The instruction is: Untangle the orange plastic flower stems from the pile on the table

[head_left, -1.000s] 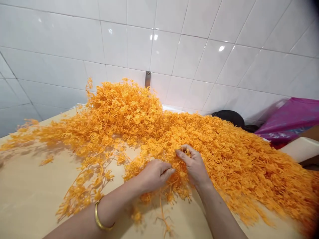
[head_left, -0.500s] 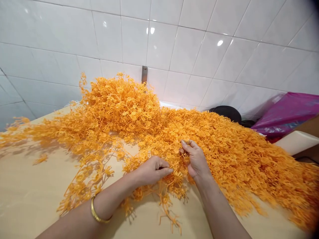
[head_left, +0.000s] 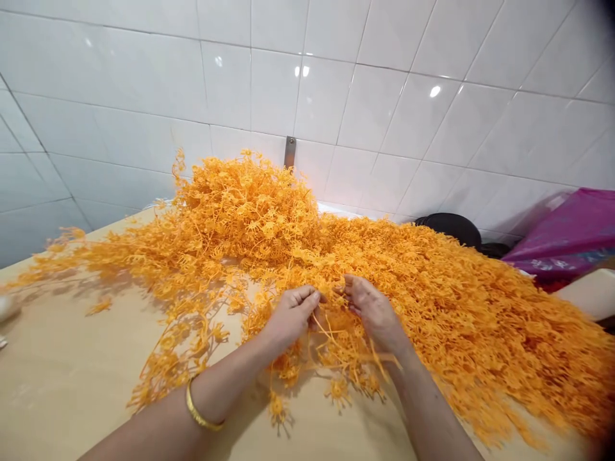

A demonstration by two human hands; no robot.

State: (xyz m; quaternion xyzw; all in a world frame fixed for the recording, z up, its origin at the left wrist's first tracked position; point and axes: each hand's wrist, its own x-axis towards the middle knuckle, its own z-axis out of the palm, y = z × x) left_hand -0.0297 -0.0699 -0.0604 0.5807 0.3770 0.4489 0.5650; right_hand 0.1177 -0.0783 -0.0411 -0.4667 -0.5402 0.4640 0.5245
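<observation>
Orange plastic flower sprays (head_left: 250, 205) lie heaped across the table, with a taller mound left of centre. My left hand (head_left: 295, 314), below a gold bangle on the wrist, pinches a thin orange stem between thumb and forefinger. Close to its right, my right hand (head_left: 375, 310) has its fingers curled at the sprays; its fingertips are partly hidden among orange pieces, so what it holds is unclear. Several stems and flowers hang below and between both hands.
The pale wooden table (head_left: 62, 378) meets a white tiled wall (head_left: 154, 70). A metal bracket (head_left: 290, 152) is fixed to the wall. At the right are black round objects (head_left: 451, 227), a purple bag (head_left: 567, 237) and a cream block (head_left: 589, 294). One loose flower piece (head_left: 99, 307) lies left.
The view has shifted slightly left. My left hand has risen and now pinches a stem nearer its fingertips. My right hand's fingers have turned toward the left hand, and the hanging stems have shifted.
</observation>
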